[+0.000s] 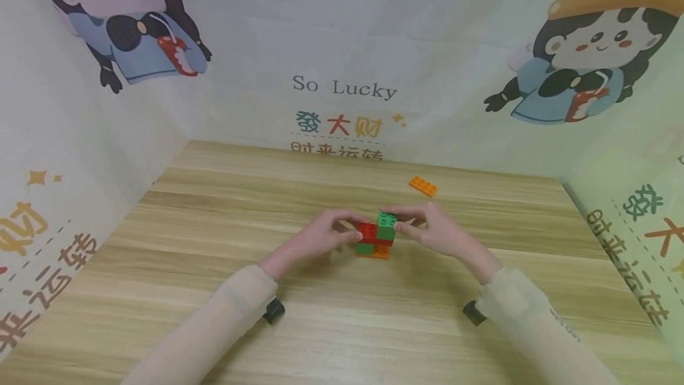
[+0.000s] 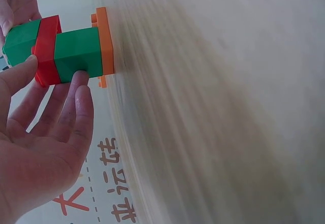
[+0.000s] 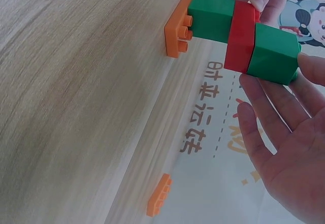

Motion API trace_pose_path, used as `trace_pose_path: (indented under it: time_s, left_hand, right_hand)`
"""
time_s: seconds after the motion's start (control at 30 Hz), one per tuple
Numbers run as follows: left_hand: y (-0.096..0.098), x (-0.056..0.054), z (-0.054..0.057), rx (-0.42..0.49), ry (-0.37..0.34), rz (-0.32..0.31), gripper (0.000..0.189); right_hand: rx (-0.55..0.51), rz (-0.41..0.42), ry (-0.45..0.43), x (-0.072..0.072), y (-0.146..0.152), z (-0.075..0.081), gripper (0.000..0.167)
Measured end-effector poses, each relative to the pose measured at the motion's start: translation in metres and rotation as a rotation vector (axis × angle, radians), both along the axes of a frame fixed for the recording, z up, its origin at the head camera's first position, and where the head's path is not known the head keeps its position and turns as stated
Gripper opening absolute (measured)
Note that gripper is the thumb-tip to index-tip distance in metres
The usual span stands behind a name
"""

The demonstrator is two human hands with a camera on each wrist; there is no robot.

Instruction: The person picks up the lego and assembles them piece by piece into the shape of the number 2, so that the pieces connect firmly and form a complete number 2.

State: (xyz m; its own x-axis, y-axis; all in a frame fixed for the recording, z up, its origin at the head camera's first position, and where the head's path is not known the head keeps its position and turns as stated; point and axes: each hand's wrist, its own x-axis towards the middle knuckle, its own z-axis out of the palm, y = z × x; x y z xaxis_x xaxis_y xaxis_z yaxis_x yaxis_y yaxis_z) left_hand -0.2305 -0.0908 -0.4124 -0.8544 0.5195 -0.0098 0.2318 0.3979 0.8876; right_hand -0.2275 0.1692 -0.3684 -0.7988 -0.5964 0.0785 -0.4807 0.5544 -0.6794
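A stack of toy building bricks stands upright on the table. Its base is an orange plate (image 1: 381, 252), with a lower green brick (image 2: 78, 55) on the left half of that. Across the lower brick lies a flat red brick (image 3: 241, 36), and an upper green brick (image 1: 387, 227) sits on the red one's right end. My left hand (image 1: 326, 230) holds the stack at the red brick, thumb on its near side, other fingers reaching behind. With thumb and fingers, my right hand (image 1: 430, 227) pinches the upper green brick from the right.
A loose orange plate (image 1: 423, 186) lies studs up on the wooden table (image 1: 342, 325), behind and right of the stack. Printed cloth walls (image 1: 342, 34) rise along the table's back and both sides.
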Motion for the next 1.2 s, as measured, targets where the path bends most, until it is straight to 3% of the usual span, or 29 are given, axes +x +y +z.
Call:
trace_pose_path:
  time_s: [1.2]
  left_hand:
    - [0.0007, 0.001, 0.0035, -0.007, 0.009, -0.011, 0.035]
  right_hand:
    - [-0.027, -0.04, -0.018, 0.0045, -0.0004, -0.0033, 0.039]
